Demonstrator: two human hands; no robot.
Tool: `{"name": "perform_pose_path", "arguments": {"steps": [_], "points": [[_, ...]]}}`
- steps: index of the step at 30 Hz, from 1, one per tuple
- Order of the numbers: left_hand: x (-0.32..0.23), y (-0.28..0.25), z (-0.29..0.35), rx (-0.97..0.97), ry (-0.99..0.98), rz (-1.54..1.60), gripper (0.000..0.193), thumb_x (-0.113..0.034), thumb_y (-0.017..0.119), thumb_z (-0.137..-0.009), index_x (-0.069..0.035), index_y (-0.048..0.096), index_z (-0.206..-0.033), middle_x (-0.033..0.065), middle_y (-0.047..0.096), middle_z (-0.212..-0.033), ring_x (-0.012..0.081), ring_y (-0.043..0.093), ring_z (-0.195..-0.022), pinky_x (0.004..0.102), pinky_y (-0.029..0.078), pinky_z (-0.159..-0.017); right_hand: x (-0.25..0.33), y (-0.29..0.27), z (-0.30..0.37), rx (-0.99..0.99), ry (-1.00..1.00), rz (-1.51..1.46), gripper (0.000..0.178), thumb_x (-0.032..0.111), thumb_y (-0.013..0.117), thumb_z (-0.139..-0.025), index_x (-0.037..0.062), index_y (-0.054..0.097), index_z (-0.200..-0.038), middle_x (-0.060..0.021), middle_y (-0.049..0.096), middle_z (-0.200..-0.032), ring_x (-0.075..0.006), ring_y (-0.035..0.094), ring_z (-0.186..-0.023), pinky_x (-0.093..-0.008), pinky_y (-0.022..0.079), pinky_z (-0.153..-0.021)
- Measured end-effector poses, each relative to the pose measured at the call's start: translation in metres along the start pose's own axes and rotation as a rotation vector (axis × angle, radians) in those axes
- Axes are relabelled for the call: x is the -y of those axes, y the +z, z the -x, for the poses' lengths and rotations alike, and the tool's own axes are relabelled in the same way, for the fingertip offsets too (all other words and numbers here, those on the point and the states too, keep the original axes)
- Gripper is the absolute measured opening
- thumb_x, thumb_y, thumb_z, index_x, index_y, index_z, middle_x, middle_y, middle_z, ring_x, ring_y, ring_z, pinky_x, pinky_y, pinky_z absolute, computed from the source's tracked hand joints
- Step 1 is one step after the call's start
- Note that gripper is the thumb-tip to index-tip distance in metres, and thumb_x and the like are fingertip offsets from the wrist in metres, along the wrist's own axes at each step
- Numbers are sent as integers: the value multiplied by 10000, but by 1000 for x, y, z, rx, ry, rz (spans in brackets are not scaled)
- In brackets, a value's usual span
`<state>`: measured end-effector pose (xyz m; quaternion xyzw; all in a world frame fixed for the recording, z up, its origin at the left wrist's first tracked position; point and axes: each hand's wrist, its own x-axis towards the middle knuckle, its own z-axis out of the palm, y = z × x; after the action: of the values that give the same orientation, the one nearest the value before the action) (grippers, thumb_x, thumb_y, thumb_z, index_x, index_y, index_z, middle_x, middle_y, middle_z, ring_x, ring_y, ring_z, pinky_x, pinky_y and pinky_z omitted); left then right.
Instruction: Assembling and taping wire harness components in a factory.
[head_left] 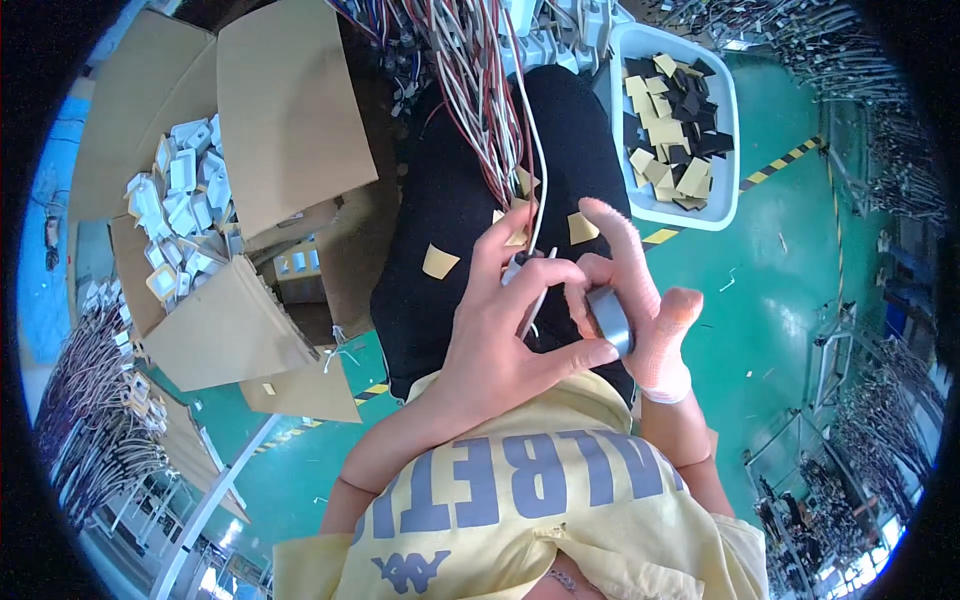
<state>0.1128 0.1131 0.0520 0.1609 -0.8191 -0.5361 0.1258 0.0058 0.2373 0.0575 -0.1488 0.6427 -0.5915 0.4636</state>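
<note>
I sit with a bundle of white and red-brown wires (478, 110) across my black trousers. My left hand (490, 335), bare, has its fingers curled round a wire end with a small dark and pale fitting (518, 264). Its thumb reaches over and touches a grey roll of tape (608, 322). My right hand (645, 320), in a thin pale glove, is closed on that roll, with some fingers raised. Pale yellow pieces (440, 262) lie on my lap near the hands. The fingers partly hide the wire end.
On the left, an open cardboard box (290, 120) holds white plastic housings (185, 195). A white tub (722, 210) with yellow and black pads (668, 130) stands to the right. More white housings (550, 45) lie ahead. Hanging wire bundles (90, 440) line the sides.
</note>
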Motion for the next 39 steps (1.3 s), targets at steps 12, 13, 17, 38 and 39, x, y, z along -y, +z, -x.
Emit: {"name": "perform_pose_path", "arguments": {"steps": [12, 13, 17, 38, 39], "points": [[13, 8, 0, -143, -86, 162, 95, -128, 653, -869, -41, 623, -892, 172, 427, -1311, 225, 518, -1090, 312, 406, -908, -4, -4, 11, -3, -135, 178, 199, 99, 643, -806, 10, 537, -948, -117, 546, -910, -212, 542, -829, -290, 442, -767], [15, 5, 0, -85, -41, 176, 141, -152, 676, -857, -48, 618, -932, 171, 405, -1329, 223, 511, -1104, 315, 410, -909, -6, -4, 9, -12, -249, 267, 160, 88, 637, -808, 9, 549, -916, -115, 557, -886, -220, 550, -811, -301, 452, -755], [31, 3, 3, -25, -88, 532, 744, -353, 852, -650, -92, 468, -1232, 178, 263, -1417, 240, 499, -1115, 346, 410, -940, 4, -19, 4, 20, -517, 429, 100, 60, 652, -786, 1, 596, -843, -138, 597, -906, -243, 589, -839, -325, 480, -752], [21, -5, 15, 34, -123, 369, 548, -405, 688, -834, -41, 473, -1182, 123, 619, -1005, 260, 648, -870, 311, 496, -748, 20, -11, -23, -14, -164, 158, 98, 85, 567, -872, 4, 558, -817, -35, 535, -819, -89, 492, -724, -220, 388, -653], [19, -4, 14, 35, -154, 418, 531, -384, 704, -827, -42, 470, -1160, 120, 622, -985, 235, 649, -859, 301, 498, -736, 19, -8, -26, 38, -183, 197, 99, 89, 581, -872, 7, 560, -820, -35, 535, -816, -91, 488, -732, -224, 390, -660]]}}
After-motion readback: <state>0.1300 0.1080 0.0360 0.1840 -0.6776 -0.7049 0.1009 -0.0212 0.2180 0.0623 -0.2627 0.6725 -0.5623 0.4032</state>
